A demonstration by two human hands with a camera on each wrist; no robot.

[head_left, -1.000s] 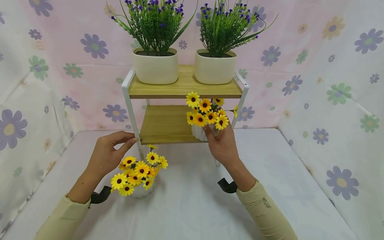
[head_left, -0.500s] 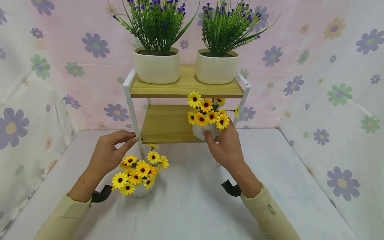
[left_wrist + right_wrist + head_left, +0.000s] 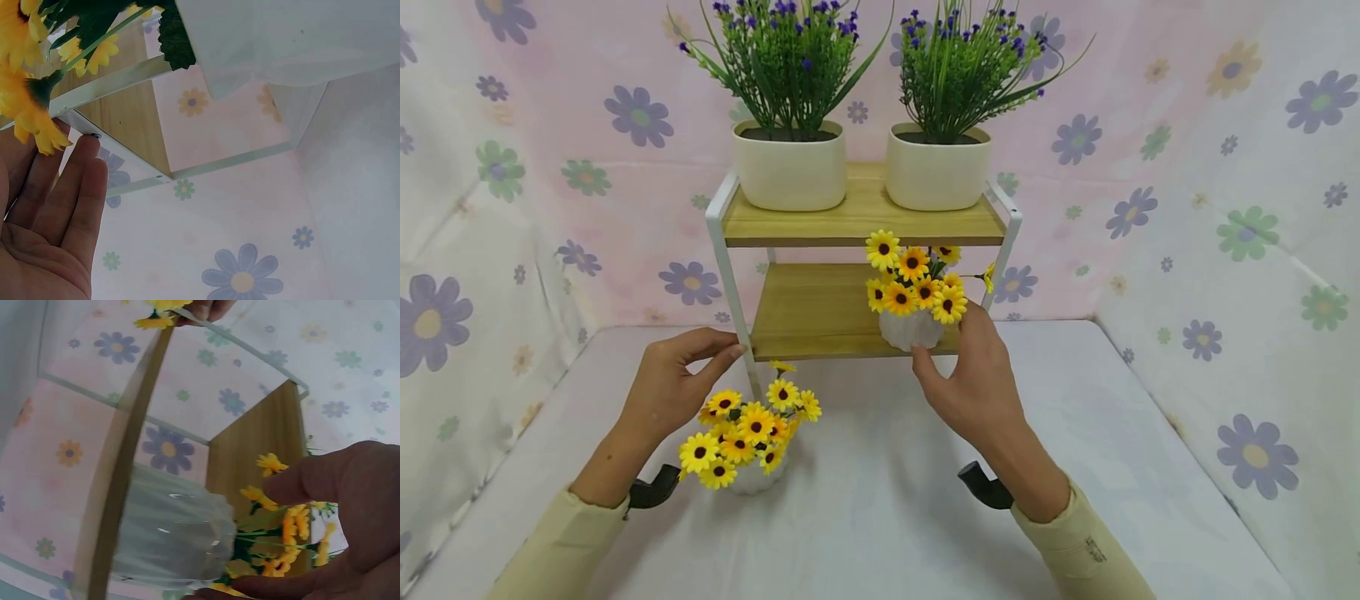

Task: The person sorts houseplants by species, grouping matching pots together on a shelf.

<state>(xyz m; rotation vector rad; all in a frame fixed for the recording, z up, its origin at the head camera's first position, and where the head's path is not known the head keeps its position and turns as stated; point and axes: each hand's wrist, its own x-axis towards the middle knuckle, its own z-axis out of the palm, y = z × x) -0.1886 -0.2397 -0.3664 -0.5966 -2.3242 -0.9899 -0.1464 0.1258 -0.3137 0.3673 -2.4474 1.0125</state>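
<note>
A small white ribbed pot of yellow daisy-like flowers [image 3: 910,331] stands on the lower board at the right of a two-tier shelf [image 3: 808,308]. My right hand [image 3: 985,392] is spread at the pot's right side, thumb near its front. In the right wrist view, thumb and fingers stand apart around the flowers, and the white pot [image 3: 175,531] shows beyond them. My left hand [image 3: 666,383] pinches the shelf's white left post between thumb and fingers. In front of that post, a second pot of yellow flowers [image 3: 754,425] sits on the table beside my left wrist.
Two cream planters [image 3: 790,171] with purple-flowered greenery occupy the top board. The shelf stands on a white-covered table [image 3: 865,517]. Flower-print cloth [image 3: 1195,250] surrounds the table at the back and sides. Black camera mounts [image 3: 985,487] stick out from both wrists.
My right hand has loosened from the potted flowers and drawn back to the right and toward me. The pot stays on the lower board; my left hand keeps its place on the post.
</note>
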